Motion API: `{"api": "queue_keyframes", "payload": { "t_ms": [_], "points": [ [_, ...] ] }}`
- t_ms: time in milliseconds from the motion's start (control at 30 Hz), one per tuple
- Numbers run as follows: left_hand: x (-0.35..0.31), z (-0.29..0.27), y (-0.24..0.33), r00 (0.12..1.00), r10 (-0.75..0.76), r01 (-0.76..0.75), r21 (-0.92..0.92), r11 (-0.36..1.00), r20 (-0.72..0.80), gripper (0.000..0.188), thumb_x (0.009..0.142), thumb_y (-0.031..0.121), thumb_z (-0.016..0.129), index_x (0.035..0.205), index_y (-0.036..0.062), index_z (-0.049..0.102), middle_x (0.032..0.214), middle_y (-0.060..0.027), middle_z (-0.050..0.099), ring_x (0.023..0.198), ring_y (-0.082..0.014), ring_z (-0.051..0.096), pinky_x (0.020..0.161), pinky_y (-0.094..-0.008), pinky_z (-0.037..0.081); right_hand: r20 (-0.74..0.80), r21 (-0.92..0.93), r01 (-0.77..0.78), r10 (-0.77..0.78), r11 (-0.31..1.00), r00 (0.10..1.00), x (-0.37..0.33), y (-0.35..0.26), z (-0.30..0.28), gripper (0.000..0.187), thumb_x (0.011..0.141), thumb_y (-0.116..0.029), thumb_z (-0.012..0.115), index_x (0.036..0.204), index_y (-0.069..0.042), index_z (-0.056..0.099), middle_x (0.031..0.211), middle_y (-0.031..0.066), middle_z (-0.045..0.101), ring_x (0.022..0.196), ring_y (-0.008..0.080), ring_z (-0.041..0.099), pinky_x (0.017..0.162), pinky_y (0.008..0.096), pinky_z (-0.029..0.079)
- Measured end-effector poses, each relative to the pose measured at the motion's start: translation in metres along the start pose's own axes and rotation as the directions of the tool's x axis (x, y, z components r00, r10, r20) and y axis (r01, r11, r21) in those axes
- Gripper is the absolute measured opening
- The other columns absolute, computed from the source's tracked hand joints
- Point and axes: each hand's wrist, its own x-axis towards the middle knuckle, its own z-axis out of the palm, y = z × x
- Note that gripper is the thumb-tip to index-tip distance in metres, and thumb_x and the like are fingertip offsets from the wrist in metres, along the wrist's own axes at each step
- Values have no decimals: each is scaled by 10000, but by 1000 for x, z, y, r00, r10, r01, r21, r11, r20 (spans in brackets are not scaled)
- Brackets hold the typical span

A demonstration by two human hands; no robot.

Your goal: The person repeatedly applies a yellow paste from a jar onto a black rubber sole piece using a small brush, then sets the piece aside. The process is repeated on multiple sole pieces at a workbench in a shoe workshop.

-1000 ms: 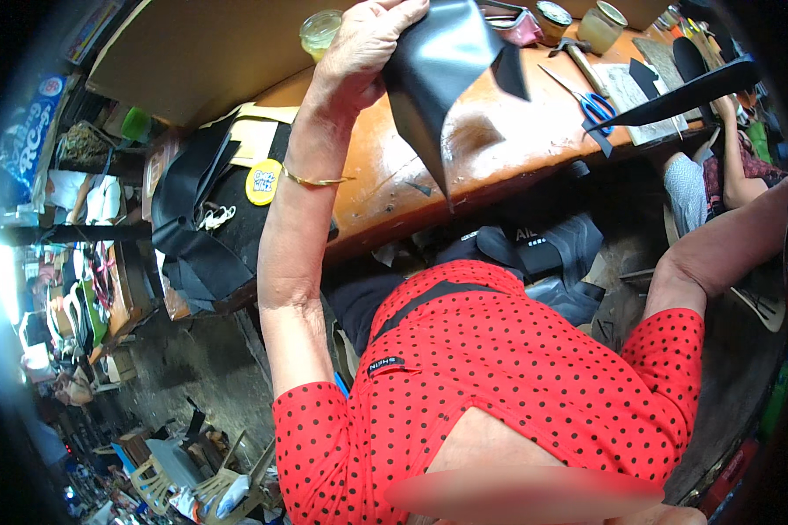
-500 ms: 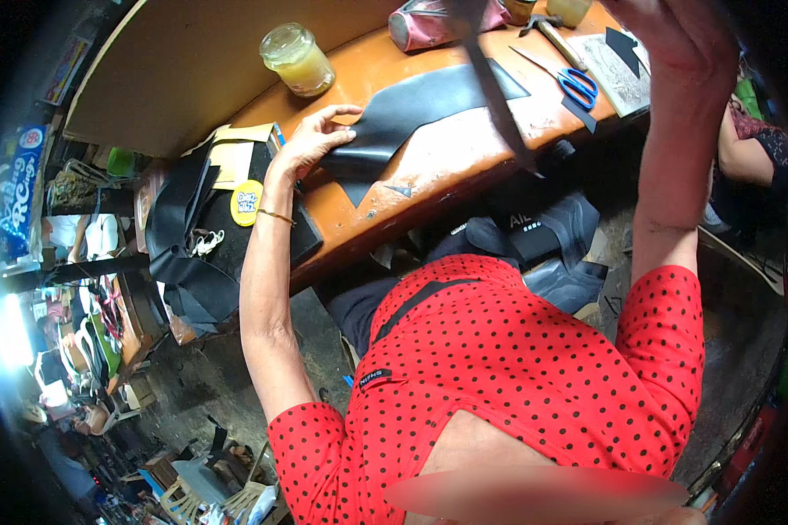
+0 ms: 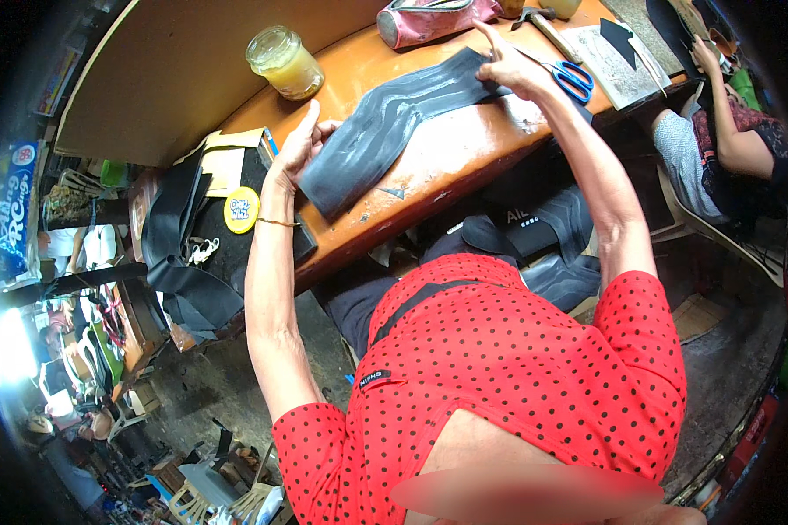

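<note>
- Currently, a black strip [image 3: 368,131] with pale streaks is stretching over the orange table [image 3: 350,77], between both hands.
- The left hand [image 3: 304,147] is touching its left end, thumb raised; whether it is gripping, I cannot tell.
- The right hand [image 3: 510,72] is meeting its right end, index finger extending; its grip is also looking unclear.
- Blue-handled scissors [image 3: 573,81] are lying beside the right hand.

Pouch [image 3: 425,24], jar [image 3: 284,66] and hammer [image 3: 547,37] on the tabletop [image 3: 352,72]
The pink pouch lies between the other two; a person [image 3: 744,144] sits at far right.
</note>
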Motion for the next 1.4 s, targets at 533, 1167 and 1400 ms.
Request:
{"api": "queue_keyframes", "payload": {
  "t_ms": [533,1167,1400],
  "points": [
    [-21,18,-5,975,220,-187,566,803,11,617,788,81,711,1332,-22,438,1281,-81,517,1153,-156,477,1003,-286,379,-252,-573,187,-388,798,886,-2,36,-10,835,821,-291,690,1467,-76,206,1164,169,546,1060,251,534,944,335,422],
    [4,338,37,370,276,-750,110,652,887,492,805,91,623,1275,4,506,1074,-98,601,913,-139,601,812,-228,481,-569,389,82,169,917,805,-332,78,-151,856,817,-503,601,1458,-90,213,1208,120,555,1024,206,557,888,327,460],
    [58,367,-23,363,-21,-727,298,618,931,561,794,70,567,1340,32,445,1211,-115,547,1064,-172,546,916,-259,429,-470,780,92,482,619,740,-364,143,-138,926,760,-701,432,1435,-84,293,1295,159,500,1139,264,513,954,388,436]
  ]
}}
